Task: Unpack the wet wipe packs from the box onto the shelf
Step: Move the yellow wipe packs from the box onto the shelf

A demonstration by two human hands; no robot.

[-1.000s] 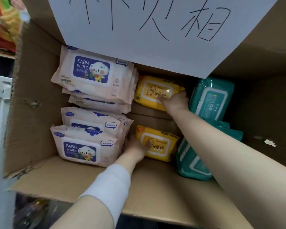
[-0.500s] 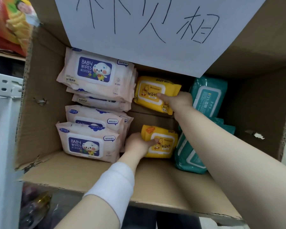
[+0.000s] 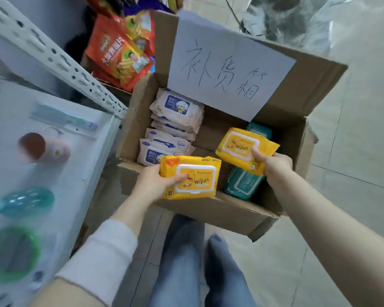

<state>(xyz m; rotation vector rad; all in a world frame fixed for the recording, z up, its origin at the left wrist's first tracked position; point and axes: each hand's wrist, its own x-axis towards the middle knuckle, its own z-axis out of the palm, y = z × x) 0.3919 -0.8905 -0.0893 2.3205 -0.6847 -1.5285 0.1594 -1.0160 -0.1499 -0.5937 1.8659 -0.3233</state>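
Note:
An open cardboard box stands on the floor. My left hand grips a yellow wipes pack above the box's near edge. Further right, my right hand holds a second yellow wipes pack over the box's right half. Inside the box, several pink baby wipes packs are stacked along the left side, and teal wipes packs lie on the right, partly hidden by my right hand's pack. The white shelf is at the left.
The shelf carries a pink item, a teal item, a green ring-shaped item and a packaged item, all blurred. Snack bags lie behind the box. A white paper sign covers the box's far flap. My legs stand before the box.
Both hands have lifted the yellow packs up out of the box and toward me. The view has pulled back, so the shelf, the floor and my legs have come into sight.

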